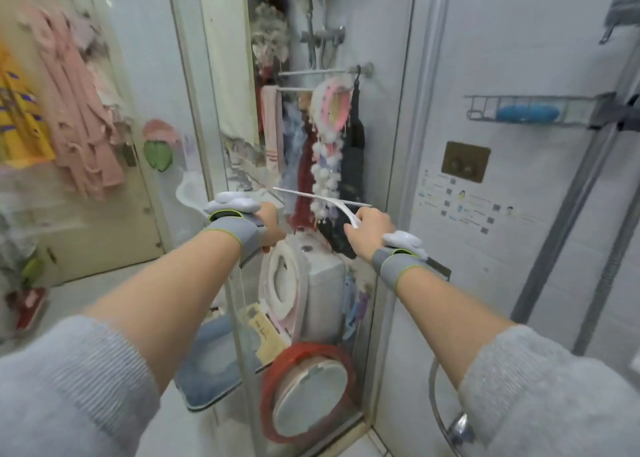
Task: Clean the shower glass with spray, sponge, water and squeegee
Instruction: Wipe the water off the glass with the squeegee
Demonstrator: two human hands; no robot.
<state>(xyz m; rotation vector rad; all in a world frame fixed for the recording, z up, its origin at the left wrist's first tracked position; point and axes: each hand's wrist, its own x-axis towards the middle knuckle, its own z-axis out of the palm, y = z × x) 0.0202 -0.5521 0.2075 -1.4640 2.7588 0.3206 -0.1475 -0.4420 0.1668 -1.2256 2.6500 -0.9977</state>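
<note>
My right hand (pixel 367 226) grips the handle of a white squeegee (pixel 322 197). Its long thin blade lies almost level against the shower glass (pixel 384 138) at about chest height. My left hand (pixel 270 228) is just left of the blade, with its fingers curled round the edge of a glass door panel (pixel 242 318). Both wrists wear grey bands with white devices. No spray bottle or sponge shows in view. A chrome shower head (pixel 460 425) on its hose hangs low at the right.
Through the glass I see a toilet (pixel 311 283), a red-rimmed basin (pixel 308 391), hanging towels (pixel 273 127) and a tap fitting. A wire shelf (pixel 485 110) with a blue object is on the right wall. Pink robes (pixel 79 117) hang at the left.
</note>
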